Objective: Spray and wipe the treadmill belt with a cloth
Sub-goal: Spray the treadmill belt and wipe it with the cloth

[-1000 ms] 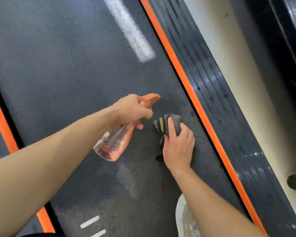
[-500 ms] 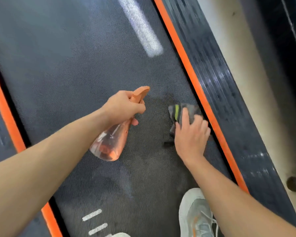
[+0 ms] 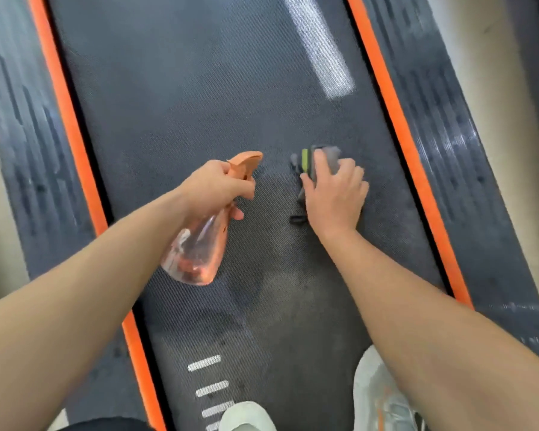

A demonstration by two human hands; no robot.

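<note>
My left hand point(image 3: 213, 189) curls tight round the neck of the translucent orange spray bottle point(image 3: 196, 253), held above the dimpled, woven treadmill belt point(image 3: 184, 88). My right hand point(image 3: 335, 194) lies flat, fingers nearly straight, pressing the crumpled grey cloth point(image 3: 324, 157) with its green stripe onto the belt's right half.

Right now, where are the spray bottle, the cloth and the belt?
Spray bottle point(image 3: 196, 259): head view, on its clear body.
Cloth point(image 3: 305, 159): head view, on its green stripe.
Belt point(image 3: 199, 104): head view, on the bare dark surface, far part.
</note>
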